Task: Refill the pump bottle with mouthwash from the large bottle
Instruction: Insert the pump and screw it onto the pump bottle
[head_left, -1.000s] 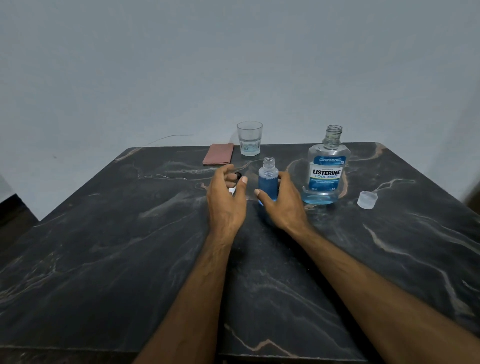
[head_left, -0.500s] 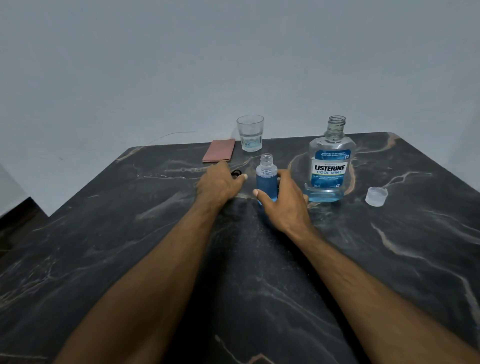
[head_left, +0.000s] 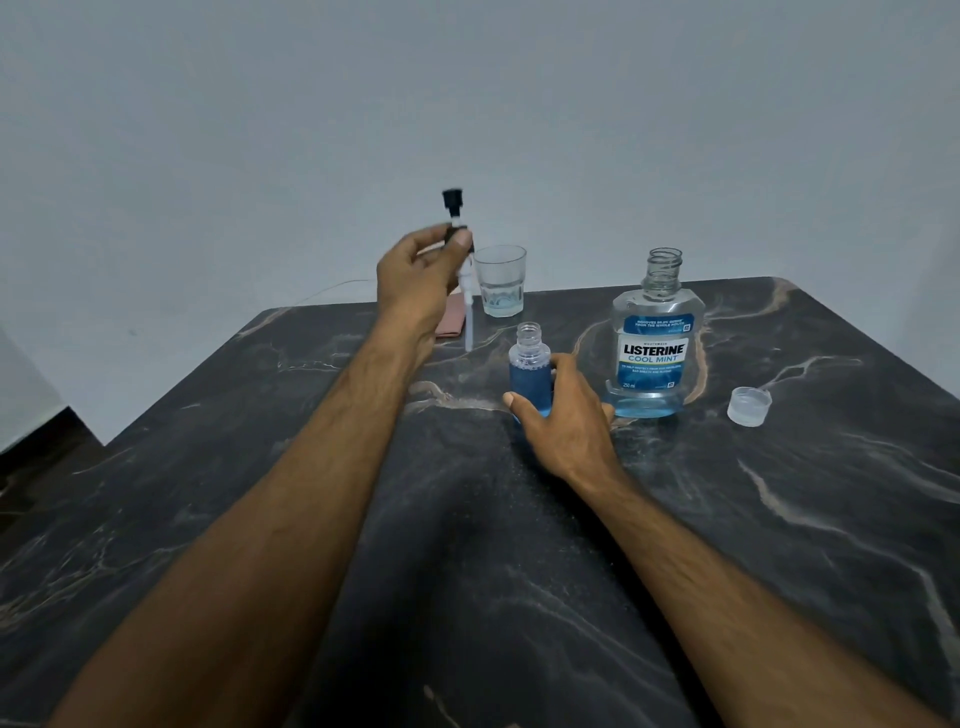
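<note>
Bottle (head_left: 529, 374): stands upright on the table (head_left: 779, 519), neck open, blue liquid up to the shoulder. The right hand (head_left: 569, 421) is clamped round its lower body, thumb on the near side and fingers wrapped behind.

Pump (head_left: 467, 296): held in the air at 10 o'clock from the bottle, well apart from it. The left hand (head_left: 415, 280) pinches the collar between thumb and fingertips, black head up and white tube hanging down.

Large bottle (head_left: 654, 353): at 3 o'clock from the bottle, just beside the right hand, uncapped and nearly drained, with liquid only at its base. Its cap (head_left: 749, 407) lies at 3 o'clock from it. A glass (head_left: 500, 283) stands at 11 o'clock from the bottle.

Assessment: filling appears complete; refitting the pump remains.

Handling: the bottle looks like light, rigid plastic. It is narrow-based, so easily tipped, and possibly slick if wet. A low hold round the body, as now, should steady it. The pump is very light and its thin tube looks flexible; hold it at the collar, not the tube. The tube must be guided into a narrow neck. Spill risk is high, as the bottle is full.
</note>
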